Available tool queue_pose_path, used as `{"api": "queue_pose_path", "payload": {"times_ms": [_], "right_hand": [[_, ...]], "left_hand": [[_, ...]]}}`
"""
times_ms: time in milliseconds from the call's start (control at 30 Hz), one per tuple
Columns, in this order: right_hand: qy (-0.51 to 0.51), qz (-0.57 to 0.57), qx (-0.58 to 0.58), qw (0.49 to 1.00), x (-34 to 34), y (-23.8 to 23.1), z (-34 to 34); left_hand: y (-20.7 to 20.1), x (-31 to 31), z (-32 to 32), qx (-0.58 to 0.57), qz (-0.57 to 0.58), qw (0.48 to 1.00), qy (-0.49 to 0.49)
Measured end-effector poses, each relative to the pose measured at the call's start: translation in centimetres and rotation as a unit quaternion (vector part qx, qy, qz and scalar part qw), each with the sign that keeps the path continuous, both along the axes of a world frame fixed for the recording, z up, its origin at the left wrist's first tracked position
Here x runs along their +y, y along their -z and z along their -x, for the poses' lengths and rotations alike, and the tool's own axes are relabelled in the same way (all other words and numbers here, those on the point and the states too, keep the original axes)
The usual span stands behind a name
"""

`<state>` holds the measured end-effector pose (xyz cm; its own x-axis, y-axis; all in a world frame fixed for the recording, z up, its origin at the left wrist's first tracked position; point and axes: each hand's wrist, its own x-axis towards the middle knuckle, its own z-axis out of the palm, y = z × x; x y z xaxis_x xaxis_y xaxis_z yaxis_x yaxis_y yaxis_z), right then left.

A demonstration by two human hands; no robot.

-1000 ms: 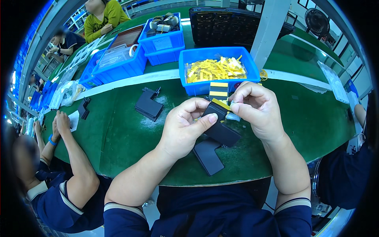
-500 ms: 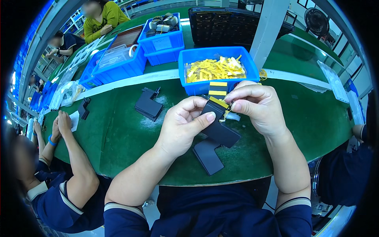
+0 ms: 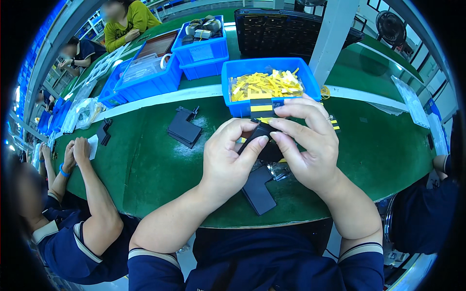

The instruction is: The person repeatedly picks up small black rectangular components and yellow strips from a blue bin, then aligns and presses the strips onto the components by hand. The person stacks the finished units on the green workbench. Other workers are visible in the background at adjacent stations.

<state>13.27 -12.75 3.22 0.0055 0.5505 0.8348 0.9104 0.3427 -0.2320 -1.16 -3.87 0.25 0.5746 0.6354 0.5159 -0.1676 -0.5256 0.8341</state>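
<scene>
My left hand [image 3: 227,154] grips a black L-shaped part [image 3: 268,148] between thumb and fingers, above the table. A yellow strip [image 3: 263,120] lies across its upper end. On the other side, my right hand [image 3: 310,145] pinches that same end with thumb and index finger; its other fingers are raised. Much of the held part is hidden by my hands. Below it on the table rests another flat black L-shaped part [image 3: 259,193], with clear plastic [image 3: 279,171] beside its top. Behind my hands stands a black-and-yellow striped piece [image 3: 262,108].
A blue bin [image 3: 228,98] of yellow strips stands just beyond my hands. Stacked black L-shaped parts [image 3: 184,128] lie to the left. More blue bins [image 3: 201,53] stand at the back. A grey post [image 3: 332,43] rises behind. A co-worker's hands [image 3: 80,151] are at the left.
The held black part has tilted and now shows less of its flat face. My right hand has closed in on its top end, and its fingers have lifted and spread.
</scene>
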Motion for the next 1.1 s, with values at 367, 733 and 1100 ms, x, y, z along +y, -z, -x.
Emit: {"api": "queue_pose_path", "payload": {"times_ms": [367,733,1100], "right_hand": [[-0.079,0.074,0.063,0.992,-0.3,-0.6,-0.7],[-0.096,0.013,0.015,0.995,-0.2,-0.4,-0.8],[-0.296,0.230,0.530,0.761,0.4,-0.2,-1.6]], "left_hand": [[-0.9,-0.5,-0.1,0.022,-0.227,0.973,-0.045],[-1.1,-0.7,0.3,0.021,-0.102,0.994,0.011],[-0.7,-0.3,0.6,-0.048,0.187,0.962,0.195]]}}
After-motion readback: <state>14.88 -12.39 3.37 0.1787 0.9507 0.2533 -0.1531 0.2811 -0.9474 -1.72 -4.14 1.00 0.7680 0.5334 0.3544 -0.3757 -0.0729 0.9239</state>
